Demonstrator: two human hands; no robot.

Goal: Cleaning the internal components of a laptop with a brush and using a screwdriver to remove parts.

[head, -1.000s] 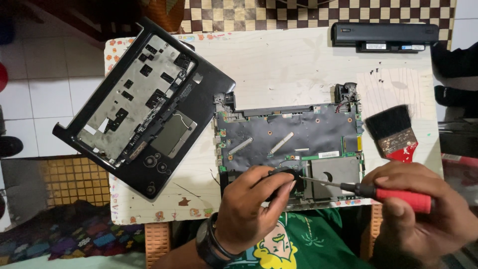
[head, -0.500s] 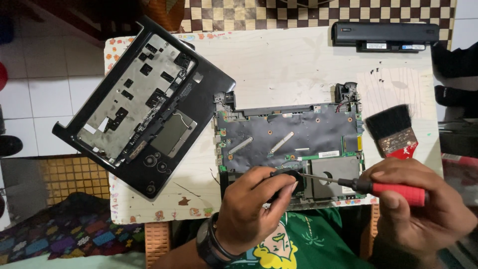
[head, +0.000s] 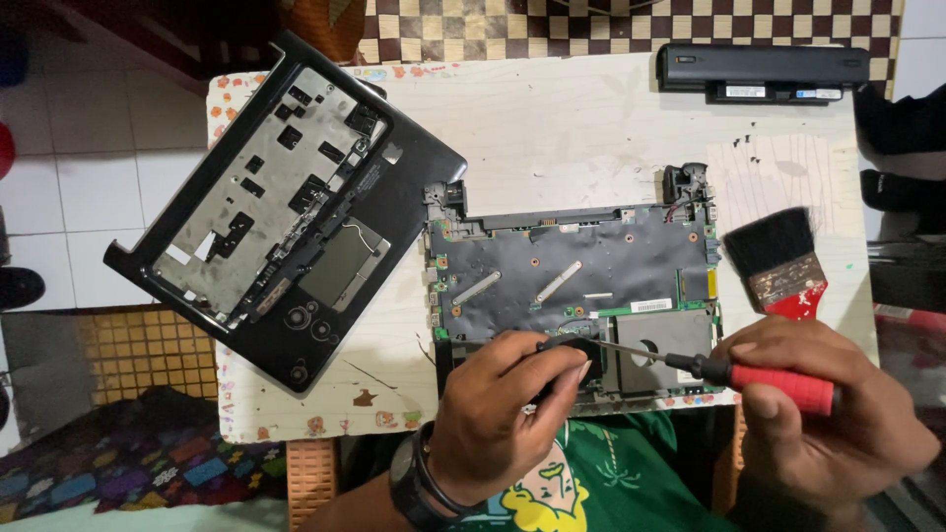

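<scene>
Your small white table (head: 552,128), paint-scuffed with a flowered border, carries everything, and its bare stretch runs along the far side between the two black pieces.

The black plastic laptop upper case (head: 286,212) lies inside-up and turned at an angle on the left corner, part of it overhanging the table edge; it seems parked there to keep it off the board, but a nudge could tip it.

The opened laptop base with its dark-shielded green circuit board (head: 572,276) sits square in front of you, near edge flush with the table's front, so both wrists can rest close.

The long black battery pack (head: 764,71) lies at the far right corner, well apart from the work.

The black-bristled paintbrush with a red-stained ferrule (head: 780,261) rests just right of the board, within reach.

Your right hand (head: 838,424) is wrapped around the red-handled screwdriver (head: 778,386), shaft slanting left and low across the board.

Your left hand (head: 503,419) pinches its fingers together at the tip over the board's near-left area, apparently steadying it; what lies beneath is hidden.
</scene>
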